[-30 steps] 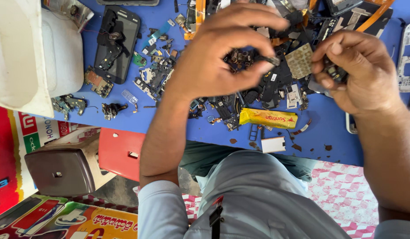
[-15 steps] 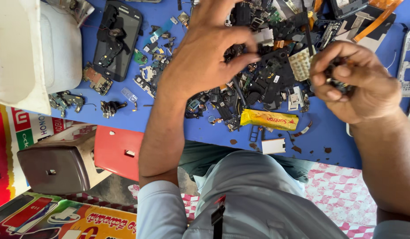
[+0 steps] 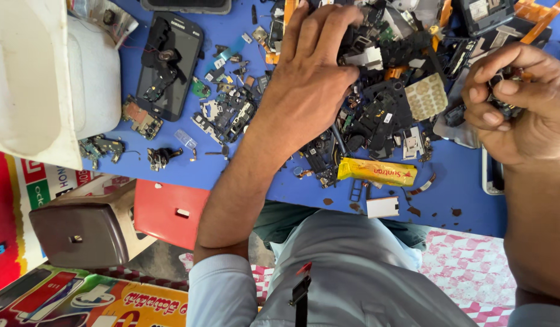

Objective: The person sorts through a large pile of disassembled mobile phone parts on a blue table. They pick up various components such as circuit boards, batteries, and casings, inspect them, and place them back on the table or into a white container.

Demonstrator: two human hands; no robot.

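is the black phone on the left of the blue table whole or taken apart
Taken apart. The black phone lies flat on the blue table with loose dark parts resting on it, apart from both hands.

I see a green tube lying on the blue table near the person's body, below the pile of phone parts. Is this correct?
Not quite: the tube is yellow, not green, as the head view shows. It does lie on the blue table near the person's body, below the pile of phone parts.
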